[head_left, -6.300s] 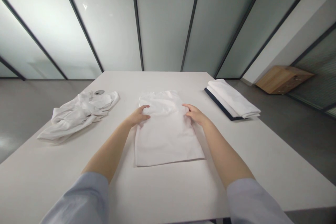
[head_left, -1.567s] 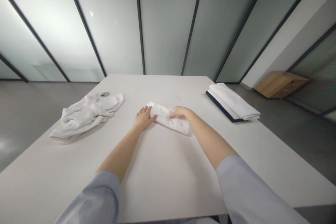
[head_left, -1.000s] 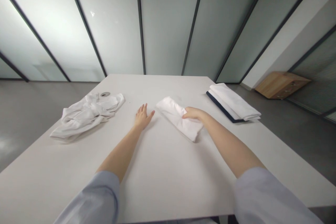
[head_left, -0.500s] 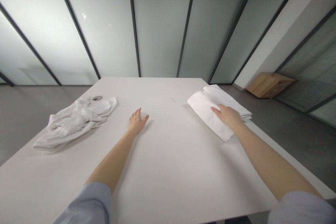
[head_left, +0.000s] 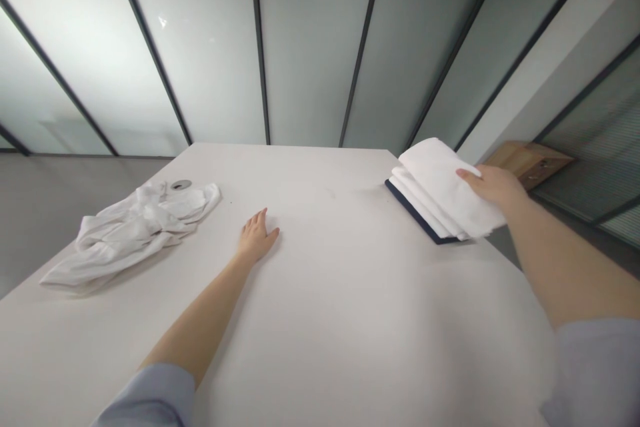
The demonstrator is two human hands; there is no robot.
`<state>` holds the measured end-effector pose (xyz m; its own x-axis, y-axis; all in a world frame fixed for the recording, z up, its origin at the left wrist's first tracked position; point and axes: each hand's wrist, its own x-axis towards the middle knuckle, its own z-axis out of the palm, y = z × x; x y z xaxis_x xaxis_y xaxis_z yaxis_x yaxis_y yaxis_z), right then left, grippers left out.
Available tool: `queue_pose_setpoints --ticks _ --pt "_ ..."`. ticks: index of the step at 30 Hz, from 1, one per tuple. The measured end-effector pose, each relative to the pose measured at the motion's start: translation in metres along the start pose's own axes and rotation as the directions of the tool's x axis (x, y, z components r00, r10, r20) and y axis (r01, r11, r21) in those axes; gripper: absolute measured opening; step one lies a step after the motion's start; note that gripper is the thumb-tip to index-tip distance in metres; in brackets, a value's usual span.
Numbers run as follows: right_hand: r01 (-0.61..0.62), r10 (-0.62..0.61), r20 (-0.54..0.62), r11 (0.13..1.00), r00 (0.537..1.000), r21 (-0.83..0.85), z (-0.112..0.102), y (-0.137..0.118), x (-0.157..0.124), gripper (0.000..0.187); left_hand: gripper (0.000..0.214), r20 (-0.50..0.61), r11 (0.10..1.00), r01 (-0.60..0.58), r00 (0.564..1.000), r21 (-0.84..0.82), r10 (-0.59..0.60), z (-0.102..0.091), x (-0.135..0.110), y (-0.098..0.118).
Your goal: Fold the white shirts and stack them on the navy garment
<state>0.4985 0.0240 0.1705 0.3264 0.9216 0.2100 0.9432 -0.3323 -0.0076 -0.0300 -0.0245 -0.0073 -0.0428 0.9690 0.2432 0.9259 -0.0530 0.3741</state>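
Folded white cloth [head_left: 437, 173] is gripped by my right hand [head_left: 495, 188] at its right side, thumb on top and the other fingers hidden behind it. Its layers slant over a flat navy-blue item [head_left: 417, 215] at the table's right edge; only a dark border of that item shows, so I cannot tell its kind. My left hand [head_left: 256, 237] lies palm down near the table's middle, fingers spread, holding nothing. Left of it, apart from the hand, a crumpled white garment [head_left: 145, 223] rests on the table.
The white table [head_left: 310, 320] stretches out in front of me. A round grey grommet [head_left: 181, 185] sits beside the crumpled garment. Beyond the right edge, a wooden cabinet [head_left: 530, 160] stands on the floor. Frosted glass panels [head_left: 310, 47] line the far side.
My right hand has moved right and up, lifting the folded white cloth towards the table's right edge. The navy item now shows beneath it. My left hand stays flat on the table.
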Motion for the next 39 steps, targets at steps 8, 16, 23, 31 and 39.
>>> queue_pose_setpoints --ticks 8,16,23,31,39 --pt "-0.120 0.104 0.139 0.987 0.985 0.109 0.029 0.016 0.030 0.059 0.068 0.048 0.998 0.014 0.999 0.060 -0.017 -0.001 0.000 0.003" --pt "-0.183 0.186 0.078 0.982 0.979 -0.052 0.068 0.003 0.019 0.061 0.068 0.060 0.993 0.004 0.998 0.119 -0.011 -0.004 -0.001 0.005" --pt "-0.034 0.054 -0.180 0.993 0.982 0.111 0.057 -0.012 0.006 0.054 0.066 0.061 0.993 0.023 0.998 0.116 -0.031 -0.003 -0.001 0.006" --pt "0.450 -0.280 -0.445 0.826 0.851 0.341 0.085 -0.091 -0.052 0.041 0.065 0.083 0.996 0.018 0.996 0.090 -0.025 -0.006 -0.001 0.007" --pt "0.566 -0.496 -0.281 0.652 0.822 0.505 0.152 -0.205 -0.144 0.038 0.061 0.083 0.999 -0.013 0.996 0.050 0.009 -0.010 -0.005 0.004"
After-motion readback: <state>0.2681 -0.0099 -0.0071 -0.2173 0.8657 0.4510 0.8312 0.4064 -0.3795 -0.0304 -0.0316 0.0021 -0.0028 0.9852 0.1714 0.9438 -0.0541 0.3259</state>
